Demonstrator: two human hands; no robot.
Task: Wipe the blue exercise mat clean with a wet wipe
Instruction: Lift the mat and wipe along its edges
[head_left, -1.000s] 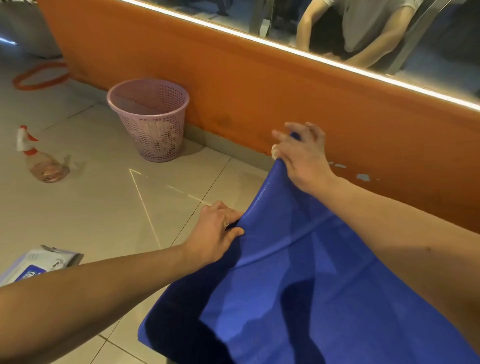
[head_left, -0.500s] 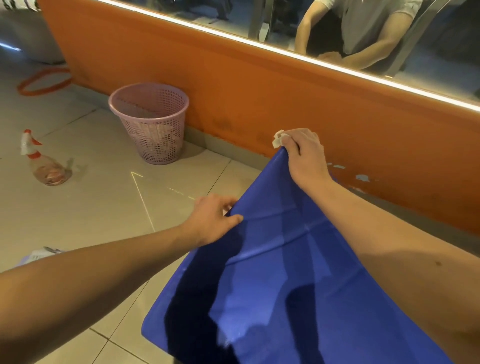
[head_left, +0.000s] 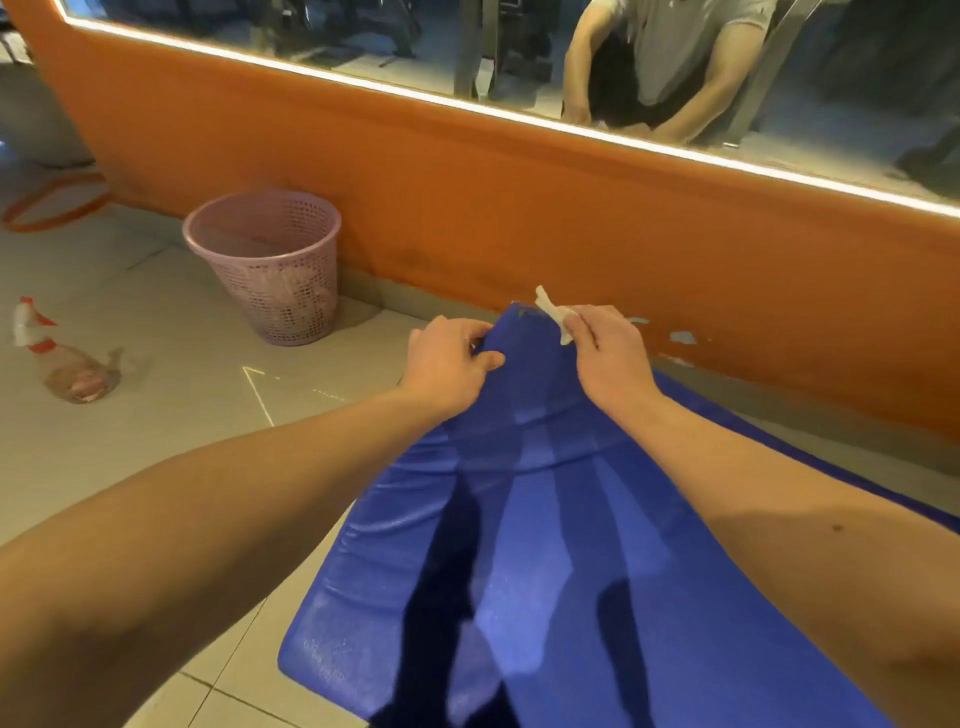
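since half a second ago the left hand (head_left: 452, 364) has slid up the mat's edge toward the right hand (head_left: 608, 353); the two now sit close together at the raised far end, not touching. head view: blue exercise mat (head_left: 545, 519) lies on the tiled floor (head_left: 182, 415), near end flat, far end pulled up into a peak just before the orange wall (head_left: 519, 208). left hand's fingers curl round the lifted edge, thumb on top. right hand pinches the wet wipe (head_left: 553, 314), a crumpled white strip poking up past the fingertips; whether it also holds the mat, cannot tell. judgement: mat is soft and light. it drapes and creases under a light hold, so it will buckle rather than stay stiff. surface looks faintly glossy, possibly slick once wet. best hold is an edge or corner, pinched through its thickness. wipe is limp and wants bunching. pink bin (head_left: 265, 265) and spray bottle (head_left: 67, 364) lie well off to the left.
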